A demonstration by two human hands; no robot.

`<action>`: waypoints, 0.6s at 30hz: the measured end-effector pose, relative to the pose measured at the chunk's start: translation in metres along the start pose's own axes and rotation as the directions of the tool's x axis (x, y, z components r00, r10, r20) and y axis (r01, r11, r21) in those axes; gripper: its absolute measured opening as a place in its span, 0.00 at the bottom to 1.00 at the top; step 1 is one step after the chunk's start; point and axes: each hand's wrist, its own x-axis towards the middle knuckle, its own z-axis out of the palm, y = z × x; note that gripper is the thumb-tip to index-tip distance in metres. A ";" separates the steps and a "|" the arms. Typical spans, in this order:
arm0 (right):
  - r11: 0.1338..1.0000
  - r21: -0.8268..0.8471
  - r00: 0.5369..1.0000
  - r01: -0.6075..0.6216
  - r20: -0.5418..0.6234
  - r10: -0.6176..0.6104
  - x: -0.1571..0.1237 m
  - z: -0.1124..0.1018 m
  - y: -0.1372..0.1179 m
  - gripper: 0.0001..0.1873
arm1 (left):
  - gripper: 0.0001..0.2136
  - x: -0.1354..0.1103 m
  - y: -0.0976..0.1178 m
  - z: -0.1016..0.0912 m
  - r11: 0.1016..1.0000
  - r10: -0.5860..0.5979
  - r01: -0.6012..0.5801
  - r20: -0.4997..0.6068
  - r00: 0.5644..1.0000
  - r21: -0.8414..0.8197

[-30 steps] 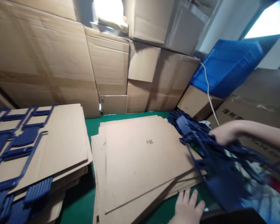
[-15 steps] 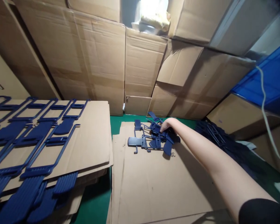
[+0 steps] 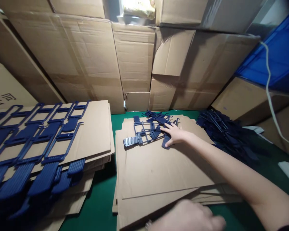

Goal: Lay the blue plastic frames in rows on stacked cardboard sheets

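Note:
A tangled pile of dark blue plastic hinged frames (image 3: 156,117), some with flat or ribbed pads, lies at the back of a cardboard stack (image 3: 154,173). My right hand (image 3: 174,133) reaches in from the right and rests on the near right of this pile, its fingers spread over a blue pad. One frame with a ribbed pad (image 3: 131,141) sticks out to the left. At the bottom edge my left hand (image 3: 188,216) is smeared by motion, near the front of the cardboard; its fingers do not show clearly.
Similar frames (image 3: 69,136) lie in rows on another cardboard stack (image 3: 96,128) at left. More dark blue parts (image 3: 221,131) are heaped on the green surface (image 3: 100,195) at right. Cardboard boxes (image 3: 93,61) form a wall behind. A white cable (image 3: 269,93) hangs near a blue bin (image 3: 274,57).
My right hand has gone from gripping into the pile to lying spread on it. My left hand has come into view at the bottom. The pile has shifted and spread; the view has tilted down.

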 end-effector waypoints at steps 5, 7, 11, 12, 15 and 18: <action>0.973 0.104 0.934 -0.206 -0.276 0.227 0.007 0.022 0.019 0.37 | 0.13 -0.022 -0.067 -0.075 0.830 -0.447 0.510 -0.280 0.850 0.225; 0.954 0.148 0.872 -0.263 -0.386 0.300 0.010 0.030 0.022 0.34 | 0.13 -0.018 -0.102 -0.085 0.698 -0.577 0.667 -0.349 0.739 0.259; 0.969 0.155 0.830 -0.193 -0.501 0.245 0.010 0.046 0.027 0.35 | 0.28 -0.008 -0.164 -0.083 0.522 -0.700 0.801 -0.389 0.598 0.293; 0.983 0.119 0.834 -0.142 -0.520 0.184 0.008 0.049 0.030 0.36 | 0.29 -0.006 -0.176 -0.083 0.499 -0.711 0.812 -0.392 0.584 0.303; 0.998 -0.030 0.833 -0.051 -0.552 0.026 0.003 0.055 0.040 0.34 | 0.26 -0.003 -0.202 -0.088 0.441 -0.719 0.829 -0.418 0.555 0.343; 0.992 -0.106 0.814 -0.072 -0.581 -0.003 0.000 0.056 0.049 0.29 | 0.22 -0.004 -0.223 -0.100 0.381 -0.722 0.848 -0.454 0.522 0.368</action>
